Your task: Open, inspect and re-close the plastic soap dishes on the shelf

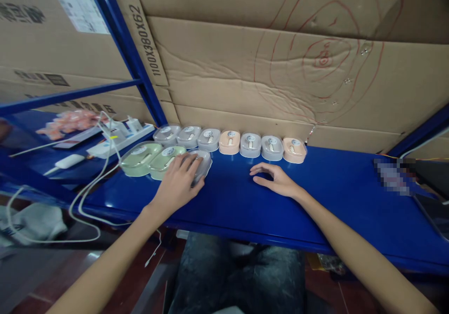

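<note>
My left hand [181, 176] reaches over a grey plastic box with a clear lid [202, 163], its fingers on the top and left and its thumb at the front. Left of that box, two green boxes [138, 158] of the same shape stand side by side, one partly behind my fingers. Behind them runs a row of grey boxes [250, 144] and peach boxes [229, 142], each with a round label and a small pale piece under the lid. My right hand [275, 179] is over the blue shelf [238, 201], empty, with curved fingers and the thumb apart.
Tall cardboard [217, 52] with red rings drawn on it backs the shelf. At the left are a white power strip [119, 141], looped white cables [79, 201] and pinkish wrapped items [72, 123]. A dark device [431, 211] lies at the right edge.
</note>
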`<move>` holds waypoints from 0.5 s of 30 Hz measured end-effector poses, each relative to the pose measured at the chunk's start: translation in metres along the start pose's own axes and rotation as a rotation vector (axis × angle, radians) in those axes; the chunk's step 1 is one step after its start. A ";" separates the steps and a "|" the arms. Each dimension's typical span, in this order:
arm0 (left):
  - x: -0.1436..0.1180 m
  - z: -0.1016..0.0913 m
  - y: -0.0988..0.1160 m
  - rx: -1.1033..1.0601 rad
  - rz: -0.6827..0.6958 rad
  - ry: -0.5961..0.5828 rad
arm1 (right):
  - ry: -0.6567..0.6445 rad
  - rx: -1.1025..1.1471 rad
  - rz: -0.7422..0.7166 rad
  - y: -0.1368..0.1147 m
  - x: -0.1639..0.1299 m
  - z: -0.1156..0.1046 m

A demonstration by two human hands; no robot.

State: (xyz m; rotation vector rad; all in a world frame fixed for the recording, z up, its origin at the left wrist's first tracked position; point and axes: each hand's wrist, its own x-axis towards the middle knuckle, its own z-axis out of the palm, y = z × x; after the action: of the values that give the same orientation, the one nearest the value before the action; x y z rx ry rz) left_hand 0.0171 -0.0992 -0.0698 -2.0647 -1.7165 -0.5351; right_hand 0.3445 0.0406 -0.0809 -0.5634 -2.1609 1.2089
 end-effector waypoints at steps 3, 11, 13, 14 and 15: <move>-0.001 0.003 -0.003 0.000 -0.007 0.007 | 0.019 0.004 -0.016 0.004 0.000 0.002; -0.003 0.007 -0.005 -0.047 -0.019 0.019 | 0.204 -0.296 -0.085 0.003 0.000 -0.009; -0.002 0.007 -0.005 -0.060 -0.026 0.015 | 0.303 -0.482 -0.115 0.003 0.000 -0.018; -0.002 0.008 -0.005 -0.059 -0.031 0.014 | 0.348 -0.560 -0.124 0.003 0.000 -0.022; -0.002 0.008 -0.005 -0.055 -0.035 0.015 | 0.388 -0.629 -0.124 0.004 0.000 -0.027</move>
State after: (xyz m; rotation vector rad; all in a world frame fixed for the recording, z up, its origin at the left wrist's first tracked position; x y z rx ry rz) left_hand 0.0125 -0.0962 -0.0776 -2.0661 -1.7509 -0.6130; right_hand 0.3631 0.0586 -0.0731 -0.8255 -2.1641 0.2925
